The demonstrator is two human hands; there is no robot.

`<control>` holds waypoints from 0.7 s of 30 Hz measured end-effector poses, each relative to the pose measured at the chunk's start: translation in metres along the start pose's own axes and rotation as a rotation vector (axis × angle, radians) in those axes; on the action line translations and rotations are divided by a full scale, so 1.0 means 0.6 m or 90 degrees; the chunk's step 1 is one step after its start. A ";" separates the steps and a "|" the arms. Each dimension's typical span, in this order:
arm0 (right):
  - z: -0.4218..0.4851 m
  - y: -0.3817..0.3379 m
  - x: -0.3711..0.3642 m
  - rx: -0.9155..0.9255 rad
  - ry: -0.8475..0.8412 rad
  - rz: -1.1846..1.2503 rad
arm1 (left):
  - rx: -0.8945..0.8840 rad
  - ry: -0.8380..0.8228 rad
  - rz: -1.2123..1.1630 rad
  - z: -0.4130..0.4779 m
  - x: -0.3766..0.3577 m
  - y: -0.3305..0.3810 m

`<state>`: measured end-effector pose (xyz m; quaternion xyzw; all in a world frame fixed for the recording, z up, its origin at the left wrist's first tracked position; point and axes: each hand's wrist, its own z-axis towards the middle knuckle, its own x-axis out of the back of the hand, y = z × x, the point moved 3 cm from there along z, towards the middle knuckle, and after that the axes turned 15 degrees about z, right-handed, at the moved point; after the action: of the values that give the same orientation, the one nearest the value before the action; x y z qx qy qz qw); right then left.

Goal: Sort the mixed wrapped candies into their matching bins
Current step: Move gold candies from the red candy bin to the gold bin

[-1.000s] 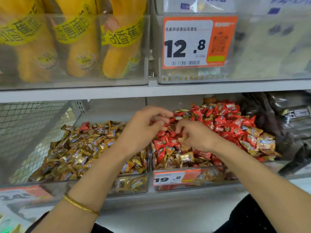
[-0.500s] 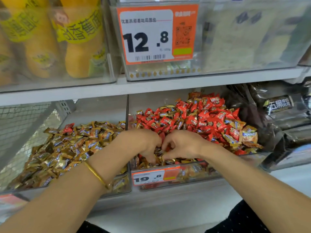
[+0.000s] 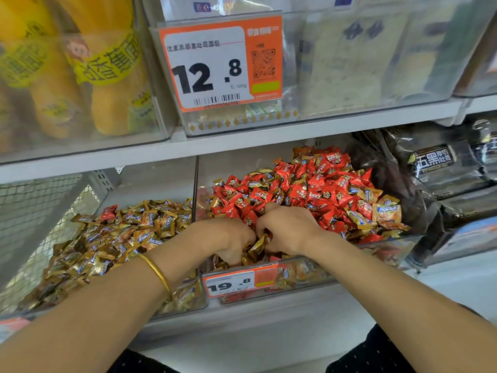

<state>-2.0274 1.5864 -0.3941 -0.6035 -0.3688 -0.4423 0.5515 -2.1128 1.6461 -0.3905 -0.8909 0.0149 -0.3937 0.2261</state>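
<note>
**Fig. Two-handed gather at the front of the red-candy bin**

My left hand and right hand curl knuckle to knuckle around a clump of gold-wrapped candies, low in the red-candy bin. The fingertips are buried. Risks: a loose scoop may drag red candies into the gold-candy bin, or spill pieces over the low front wall. One stray red candy already lies there.
</note>
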 end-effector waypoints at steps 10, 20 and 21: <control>-0.015 0.052 0.069 -0.067 0.147 0.469 | 0.044 0.189 -0.217 0.015 0.003 -0.024; -0.025 0.089 0.079 -0.317 0.092 0.975 | 0.092 0.408 -0.534 0.009 0.027 -0.081; -0.025 0.089 0.079 -0.321 0.095 0.984 | 0.095 0.417 -0.554 0.007 0.028 -0.084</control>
<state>-1.9633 1.5633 -0.3678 -0.7623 0.3001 -0.0456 0.5717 -2.1060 1.6894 -0.3605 -0.6275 -0.3131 -0.7074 0.0885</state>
